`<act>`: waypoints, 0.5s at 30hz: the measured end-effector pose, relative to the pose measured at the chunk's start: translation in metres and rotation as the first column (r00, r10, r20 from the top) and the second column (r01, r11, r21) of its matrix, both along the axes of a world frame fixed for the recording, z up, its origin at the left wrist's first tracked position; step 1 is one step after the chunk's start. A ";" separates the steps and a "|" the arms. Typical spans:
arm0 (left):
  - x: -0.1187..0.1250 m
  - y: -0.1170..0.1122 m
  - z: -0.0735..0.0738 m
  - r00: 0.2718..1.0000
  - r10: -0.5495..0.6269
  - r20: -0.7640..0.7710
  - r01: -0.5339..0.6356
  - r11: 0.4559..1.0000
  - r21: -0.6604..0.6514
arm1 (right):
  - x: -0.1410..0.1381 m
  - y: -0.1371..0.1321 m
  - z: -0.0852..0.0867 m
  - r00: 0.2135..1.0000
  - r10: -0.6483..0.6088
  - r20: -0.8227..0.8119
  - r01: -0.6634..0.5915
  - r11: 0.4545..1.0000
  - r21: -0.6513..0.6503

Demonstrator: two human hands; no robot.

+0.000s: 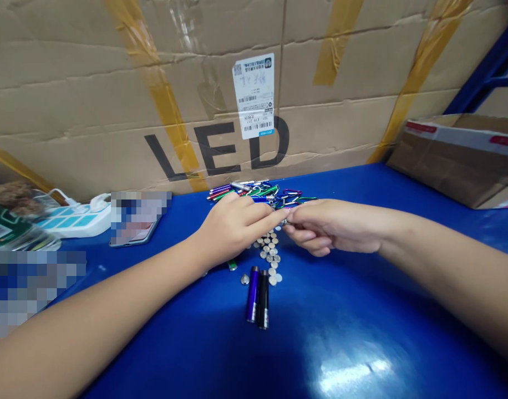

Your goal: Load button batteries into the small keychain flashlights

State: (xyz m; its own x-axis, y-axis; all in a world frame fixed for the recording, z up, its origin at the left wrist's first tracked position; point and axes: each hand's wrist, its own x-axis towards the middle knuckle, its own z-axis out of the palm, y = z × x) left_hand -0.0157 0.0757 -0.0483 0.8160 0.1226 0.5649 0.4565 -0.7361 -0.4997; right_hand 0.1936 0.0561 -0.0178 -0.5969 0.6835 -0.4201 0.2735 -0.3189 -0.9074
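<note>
Pinching small metal piece [284, 221]: right hand [326, 226] | left hand [233, 227]: curled, hold unclear | carton [329, 127]: "LED" (label [254, 95] print tiny)

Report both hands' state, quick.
Left hand: partly curled; whether it holds anything cannot be told.
Right hand: closed, apparently pinching a small silvery piece, mostly hidden.

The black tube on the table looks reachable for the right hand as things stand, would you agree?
Probably yes: nothing visible blocks the right hand from the black tube, though the purple tube lies close along its left side.
</note>
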 end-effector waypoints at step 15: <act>0.006 0.003 -0.003 0.956 0.080 0.284 0.086 0.846 -0.526 | 0.006 0.004 -0.001 0.903 -0.190 0.386 -0.278 0.427 0.860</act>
State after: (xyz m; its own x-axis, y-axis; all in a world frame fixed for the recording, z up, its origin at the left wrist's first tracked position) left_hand -0.0099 0.0787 -0.0511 0.6308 0.4662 0.6202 0.5140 -0.8499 0.1160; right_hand 0.1996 0.0600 -0.0190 -0.5905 0.7771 0.2177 0.6339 0.6136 -0.4709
